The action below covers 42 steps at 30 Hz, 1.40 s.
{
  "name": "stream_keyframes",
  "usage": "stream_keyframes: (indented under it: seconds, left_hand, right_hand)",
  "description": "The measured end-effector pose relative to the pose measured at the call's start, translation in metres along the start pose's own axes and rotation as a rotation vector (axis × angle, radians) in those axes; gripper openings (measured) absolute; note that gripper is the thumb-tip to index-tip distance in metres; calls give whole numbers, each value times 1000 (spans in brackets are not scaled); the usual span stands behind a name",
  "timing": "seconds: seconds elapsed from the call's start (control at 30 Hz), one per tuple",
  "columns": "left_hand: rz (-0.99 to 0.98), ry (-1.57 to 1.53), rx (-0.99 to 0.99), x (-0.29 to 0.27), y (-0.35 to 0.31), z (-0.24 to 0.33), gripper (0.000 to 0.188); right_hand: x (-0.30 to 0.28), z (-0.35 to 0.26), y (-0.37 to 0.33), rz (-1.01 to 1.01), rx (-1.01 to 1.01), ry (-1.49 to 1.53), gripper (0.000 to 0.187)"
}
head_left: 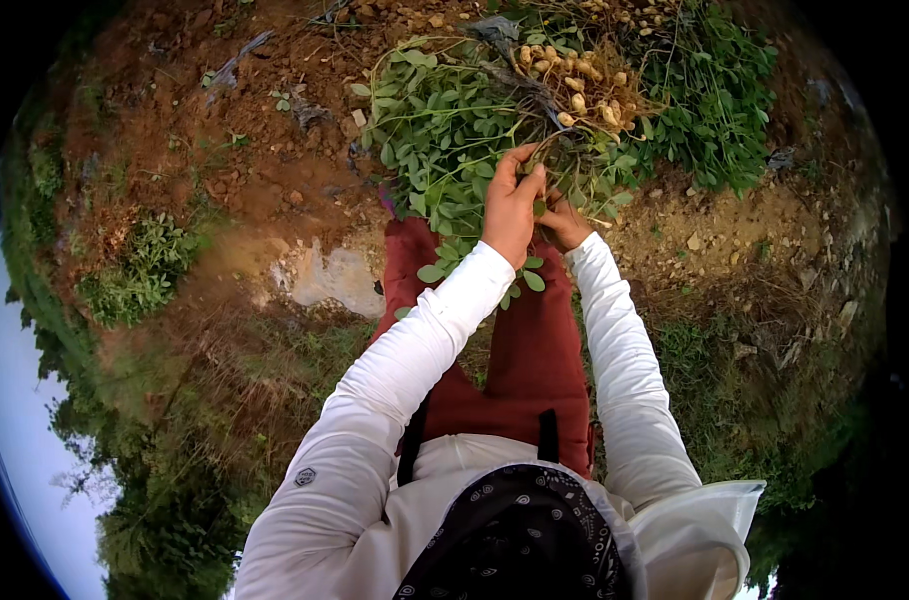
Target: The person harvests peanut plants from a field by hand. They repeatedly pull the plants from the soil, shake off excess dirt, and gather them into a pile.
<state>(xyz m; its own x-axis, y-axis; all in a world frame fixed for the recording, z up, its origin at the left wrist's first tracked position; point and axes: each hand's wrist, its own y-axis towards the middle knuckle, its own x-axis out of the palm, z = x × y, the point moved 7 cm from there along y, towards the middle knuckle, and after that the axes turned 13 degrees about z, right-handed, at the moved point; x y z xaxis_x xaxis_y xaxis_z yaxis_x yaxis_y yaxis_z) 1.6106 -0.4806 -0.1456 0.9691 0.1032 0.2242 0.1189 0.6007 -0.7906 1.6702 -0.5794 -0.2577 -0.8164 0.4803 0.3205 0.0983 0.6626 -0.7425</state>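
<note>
In front of me is a bunch of pulled peanut plants point(435, 130), its green leaves spreading left and its roots up and to the right. A cluster of pale peanut pods point(580, 85) hangs on the roots. My left hand point(512, 205) is closed on the stems just below the pods, thumb pressed against the fingers. Close on its right, my right hand point(567, 222) is curled in at the lower stems and leaves. Its fingertips are partly hidden behind the left hand and foliage. A strip of grey plastic film point(550, 97) is tangled among the roots.
More peanut plants point(710, 100) lie in a heap at the far right. Reddish soil point(265, 130) with clods and film scraps point(237, 65) stretches to the far left. A pale rock point(340, 280) sits left of my legs. Low plants point(145, 265) grow farther left.
</note>
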Motion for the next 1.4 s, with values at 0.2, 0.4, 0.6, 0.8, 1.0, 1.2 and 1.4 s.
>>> stream_keyframes:
  seconds: [0.2,0.4,0.6,0.8,1.0,1.2,1.4]
  left_hand:
    - [-151,788,380,-12,27,23,40]
    - [153,710,420,-95,111,116,43]
    - [-252,1201,612,-102,160,112,62]
    - [-190,563,-214,-125,122,39,72]
    - [-115,198,-332,-181,90,-23,91]
    - [14,54,-383,-161,37,-19,94]
    - [-95,-128,-517,-139,8,-32,92]
  right_hand:
    - [22,-68,-31,476,-170,-429,37]
    - [44,-94,-66,319,-341,-602,30]
    - [78,-136,-94,82,-55,-232,34]
    - [31,-97,2,608,-225,-131,35]
    - [90,-5,29,779,-27,-26,76]
    - [112,17,-27,686,-162,-427,106]
    - [98,15,-14,512,142,-92,89]
